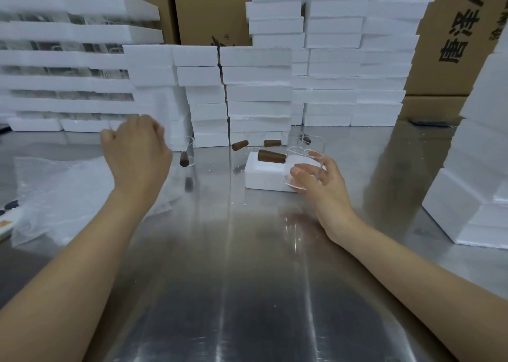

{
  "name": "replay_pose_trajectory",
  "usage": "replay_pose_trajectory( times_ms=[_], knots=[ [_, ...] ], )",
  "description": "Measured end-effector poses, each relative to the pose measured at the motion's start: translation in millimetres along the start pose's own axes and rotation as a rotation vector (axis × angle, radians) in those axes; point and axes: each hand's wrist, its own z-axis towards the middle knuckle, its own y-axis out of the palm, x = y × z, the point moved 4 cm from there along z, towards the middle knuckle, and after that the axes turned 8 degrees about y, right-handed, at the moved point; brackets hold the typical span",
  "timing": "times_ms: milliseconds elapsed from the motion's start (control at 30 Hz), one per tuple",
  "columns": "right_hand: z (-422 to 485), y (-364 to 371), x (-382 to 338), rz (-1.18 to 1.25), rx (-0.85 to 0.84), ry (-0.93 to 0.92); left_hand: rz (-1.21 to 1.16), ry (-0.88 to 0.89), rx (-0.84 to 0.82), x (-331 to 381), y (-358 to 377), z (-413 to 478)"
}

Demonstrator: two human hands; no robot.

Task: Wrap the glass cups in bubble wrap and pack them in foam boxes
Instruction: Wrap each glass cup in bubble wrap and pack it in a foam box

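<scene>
So the whole thing sits on a big shiny metal table (247, 279) that reflects pretty much everything. Along the back there's a wall of stacked white foam boxes (357, 59), more foam layers (55, 59) piled at far left with glassware showing between them, and another foam pile (481, 169) on the right edge. Behind all that, brown cardboard cartons (453, 45) with black printed characters.

On the left of the table lies a crumpled sheet of bubble wrap (63, 194). Near the middle is one low foam box (264, 177), lying flat on the metal.

The glass cup (305, 166) is up off the table, tipped on its side just in front of that box, with its brown handle (272, 156) pointing left over the foam. The right hand (324, 188) has it, thumb and fingers wrapped around the clear wall.

A few more cups stand further back, mostly visible by their brown handles (239, 145), and another one (187, 153) is just beside the left hand (137, 155). That hand hovers over the far edge of the bubble wrap, back toward the camera, fingers curled under and a bit blurred, so I honestly can't tell if it's gripping anything
</scene>
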Motion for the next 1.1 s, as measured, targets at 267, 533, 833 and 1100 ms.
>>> replay_pose_trajectory(
  times_ms=[267, 533, 833, 1100],
  knots=[
    [0, 2, -2, 0.213, -0.061, 0.065, -1.608, -0.417, -0.198, 71, -2, -17],
    [0, -4, -3, 0.250, 0.015, 0.095, -1.225, -0.679, -0.576, 51, 50, -52],
    [-2, -10, -4, 0.045, 0.159, 0.060, -0.488, 0.216, -0.102, 55, 21, -36],
    [-3, -14, -18, 0.062, 0.110, -0.074, -0.584, 0.573, -0.935, 92, 31, -66]
  ],
)
